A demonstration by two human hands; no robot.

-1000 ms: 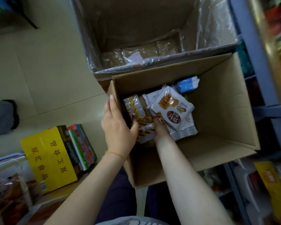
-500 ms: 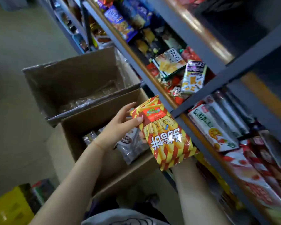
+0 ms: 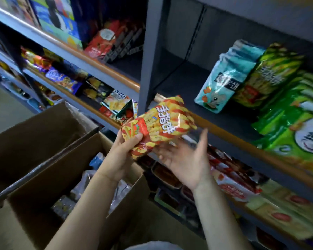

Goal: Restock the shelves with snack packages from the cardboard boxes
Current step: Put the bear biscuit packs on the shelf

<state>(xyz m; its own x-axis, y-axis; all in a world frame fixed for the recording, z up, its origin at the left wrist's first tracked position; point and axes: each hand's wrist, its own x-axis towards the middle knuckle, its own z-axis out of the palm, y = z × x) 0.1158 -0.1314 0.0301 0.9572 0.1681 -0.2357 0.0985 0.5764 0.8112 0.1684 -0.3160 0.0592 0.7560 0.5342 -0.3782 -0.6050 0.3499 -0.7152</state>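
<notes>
The left hand (image 3: 124, 154) has its thumb and fingers wrapped tight round the lower end of a red-and-yellow striped snack bag (image 3: 157, 125), which sits tilted, top end pointing up and right toward the shelf edge. The right hand (image 3: 186, 165) is palm up just under the bag's right side, fingers spread and loose, not really clamping anything; a bit motion-blurred, so whether the fingertips touch the wrapper I can't tell. The bag's top corner is right by the grey upright post (image 3: 148, 56) and hangs over the orange front lip of the middle shelf (image 3: 229, 130). Past that lip there's a decent stretch of bare dark shelf board between the post and the pale blue bags (image 3: 229, 76), which stand leaning against green striped bags (image 3: 267, 74). More green packs (image 3: 296, 127) fill the right end, close to the front edge. Below the hands is the open cardboard box (image 3: 67, 168) with clear-wrapped packets still down inside, near corner right under the left wrist. A second box (image 3: 34, 130) sits behind it, touching it. The shelf left of the post is packed with mixed snacks (image 3: 65, 80), and the lower shelf has red and pale packages (image 3: 242, 188) up to its edge.
</notes>
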